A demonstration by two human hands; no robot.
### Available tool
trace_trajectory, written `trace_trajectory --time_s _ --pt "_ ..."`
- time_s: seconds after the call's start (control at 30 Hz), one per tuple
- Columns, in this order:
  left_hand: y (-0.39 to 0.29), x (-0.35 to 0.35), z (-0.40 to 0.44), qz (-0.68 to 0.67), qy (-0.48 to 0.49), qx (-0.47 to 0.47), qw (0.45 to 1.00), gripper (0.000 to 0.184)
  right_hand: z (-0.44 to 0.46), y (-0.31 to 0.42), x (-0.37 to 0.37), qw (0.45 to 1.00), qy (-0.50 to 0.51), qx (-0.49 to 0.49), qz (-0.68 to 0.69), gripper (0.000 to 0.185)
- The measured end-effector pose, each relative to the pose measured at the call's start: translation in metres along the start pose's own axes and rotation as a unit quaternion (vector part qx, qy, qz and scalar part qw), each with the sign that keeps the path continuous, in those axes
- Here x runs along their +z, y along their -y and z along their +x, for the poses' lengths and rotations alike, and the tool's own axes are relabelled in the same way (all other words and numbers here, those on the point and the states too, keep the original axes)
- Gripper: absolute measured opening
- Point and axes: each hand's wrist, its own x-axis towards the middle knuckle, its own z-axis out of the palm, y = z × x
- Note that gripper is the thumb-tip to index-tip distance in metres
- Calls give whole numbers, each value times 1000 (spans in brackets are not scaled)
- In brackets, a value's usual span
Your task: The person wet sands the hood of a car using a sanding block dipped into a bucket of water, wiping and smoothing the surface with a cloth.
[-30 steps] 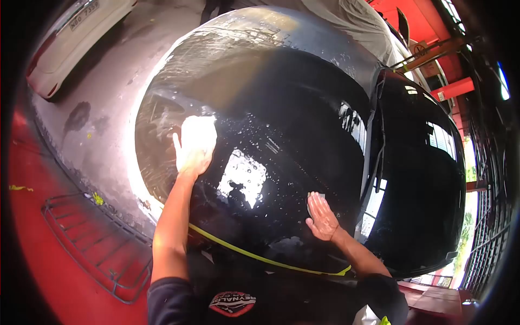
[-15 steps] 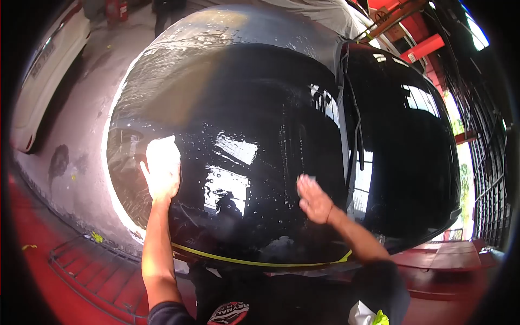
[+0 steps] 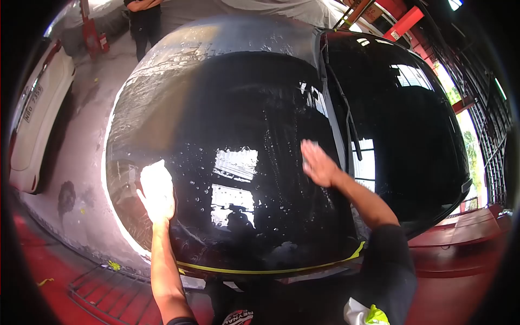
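A dark car hood (image 3: 238, 108), wet with droplets and carrying a clear film that looks wrinkled toward its left side, lies in front of me. Flat on its left part rests my left hand (image 3: 157, 192), fingers extended and washed out by bright light. My right hand (image 3: 319, 165) is stretched out, palm toward the hood, near the windshield side; whether it touches the surface I cannot tell. No object shows in either hand. Yellow tape (image 3: 271, 270) runs along the hood's near edge, close to my body.
The windshield (image 3: 411, 135) and a wiper (image 3: 349, 116) are at the right. A white car (image 3: 40, 119) stands at the left. Someone in dark clothes (image 3: 143, 27) stands beyond the hood. A metal floor grate (image 3: 108, 292) lies at lower left.
My right hand has moved away from me across the hood, toward its far side. My left hand stays at about the same spot. The view has shifted, showing more of the standing person.
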Motion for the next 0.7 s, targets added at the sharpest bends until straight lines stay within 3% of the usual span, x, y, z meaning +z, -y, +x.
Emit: trace_trajectory --time_s 0.1,0.17,0.2,0.23,0.3,0.37,0.43,0.5,0.6,0.67,0.7 --pt "-4 1 -12 -41 10 -3 999 65 114 -44 15 981 -100 167 5 68" --pt "-1 -9 -9 -66 14 15 998 66 77 -17 10 990 -69 120 11 67" --pt "-5 -11 -7 -56 12 5 998 65 32 12 15 997 -67 48 -12 67" --pt "-6 -12 -8 -42 16 -6 999 65 -17 53 -1 999 17 -30 -37 68" --pt "-6 -8 -11 -55 4 -7 998 65 -82 83 13 991 90 -72 71 69" --pt "-6 -15 -9 -57 -19 -3 998 65 -46 57 -2 989 84 -115 34 68" --pt "-8 -22 -9 -13 49 -1 999 65 41 20 -5 997 -12 -78 -11 67" --pt "-7 -12 -13 -68 16 -16 997 65 131 -8 -3 995 -81 62 21 68" --pt "6 18 -6 -17 -12 12 1000 64 108 22 -2 997 -71 34 16 67" --pt "-2 -14 -4 -58 -7 -3 998 64 19 75 0 996 26 -88 -17 68" --pt "-7 -24 -11 -92 9 -17 996 65 -21 92 7 987 49 -143 48 69"
